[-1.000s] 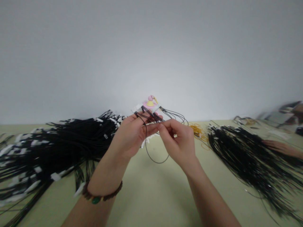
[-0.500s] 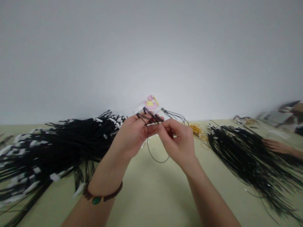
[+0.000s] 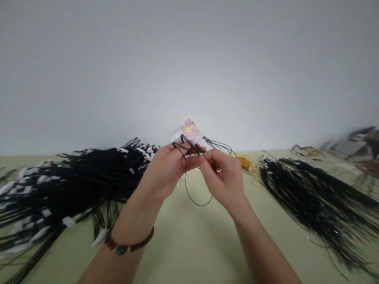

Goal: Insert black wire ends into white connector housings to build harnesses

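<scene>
Pale green tabletop (image 3: 189, 244) runs back to a plain grey-white wall (image 3: 189, 59) that fills the upper half of the view. Both of the person's hands are raised over the middle of the table and meet fingertip to fingertip. The left hand (image 3: 166, 171) is closed around a small bunch of thin black cords (image 3: 189, 149), fingers curled over them and thumb pressing from the near side. At twelve o'clock from that grip, a pink and yellow charm (image 3: 188, 128) with white tags beside it stands above the fingers. The right hand (image 3: 223, 177), at three o'clock from the left, has thumb and forefinger pinched shut on the same cords, its other fingers folded in. One loop (image 3: 197, 201) of cord hangs free at six o'clock from the pinch, clear of the table. A beaded bracelet (image 3: 127, 246) with a green stone circles the left wrist. At nine o'clock from the hands lies a large heap of tagged black cords (image 3: 68, 181), fanned out and flecked with white tags. At three o'clock lies a second pile of black cords (image 3: 308, 189). Between that pile and the right hand, at about two o'clock, sits a tangle of yellow bands (image 3: 247, 161). Blurred clutter (image 3: 355, 144) shows at the far right edge, too smeared to tell what it is.
</scene>
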A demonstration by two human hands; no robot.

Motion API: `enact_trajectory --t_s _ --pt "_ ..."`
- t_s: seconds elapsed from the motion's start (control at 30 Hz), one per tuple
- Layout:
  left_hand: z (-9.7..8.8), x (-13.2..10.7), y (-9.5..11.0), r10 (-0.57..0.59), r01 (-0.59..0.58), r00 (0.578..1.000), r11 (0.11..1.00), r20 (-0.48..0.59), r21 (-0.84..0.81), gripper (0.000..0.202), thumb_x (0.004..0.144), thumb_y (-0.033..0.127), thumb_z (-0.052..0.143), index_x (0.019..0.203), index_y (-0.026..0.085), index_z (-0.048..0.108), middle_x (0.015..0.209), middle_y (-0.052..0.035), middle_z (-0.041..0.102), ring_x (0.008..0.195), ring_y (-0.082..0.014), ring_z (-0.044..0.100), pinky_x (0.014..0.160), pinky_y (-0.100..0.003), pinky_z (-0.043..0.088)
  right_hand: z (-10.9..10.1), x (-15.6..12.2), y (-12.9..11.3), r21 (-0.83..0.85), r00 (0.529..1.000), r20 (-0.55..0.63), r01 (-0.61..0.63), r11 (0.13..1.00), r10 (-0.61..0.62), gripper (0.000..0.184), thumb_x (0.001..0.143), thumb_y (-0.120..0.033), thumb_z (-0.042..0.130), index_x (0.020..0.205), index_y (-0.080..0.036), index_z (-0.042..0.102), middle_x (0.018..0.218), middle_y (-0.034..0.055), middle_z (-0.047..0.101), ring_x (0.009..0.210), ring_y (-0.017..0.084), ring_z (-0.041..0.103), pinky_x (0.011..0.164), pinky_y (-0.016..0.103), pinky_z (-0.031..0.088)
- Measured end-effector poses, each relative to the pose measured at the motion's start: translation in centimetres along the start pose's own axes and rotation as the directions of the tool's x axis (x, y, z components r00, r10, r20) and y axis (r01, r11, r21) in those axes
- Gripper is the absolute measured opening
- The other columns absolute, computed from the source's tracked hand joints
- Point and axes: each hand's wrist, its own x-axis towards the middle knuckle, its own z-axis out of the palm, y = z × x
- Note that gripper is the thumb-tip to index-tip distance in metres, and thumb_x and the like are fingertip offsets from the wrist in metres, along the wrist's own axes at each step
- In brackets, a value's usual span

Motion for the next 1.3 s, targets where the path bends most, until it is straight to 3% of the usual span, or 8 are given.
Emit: enact_trajectory --t_s 1.3 --pt "0.01 0.07 -0.28 -0.02 0.021 1.0 1.0 -0.02 0.006 0.007 0.075 0.01 0.062 0.08 0.009 0.067 0.074 -0.0068 0.07 0.065 -0.0152 0.065 0.064 -0.025 0.052 0.22 -0.1 -0.12 0.055 1.0 0.007 -0.014 0.998 0.014 0.018 0.075 -0.014 0.056 0.057 -0.015 0.053 0.045 -0.0071 0.047 0.04 0.002 0.041 0.044 0.013 0.032"
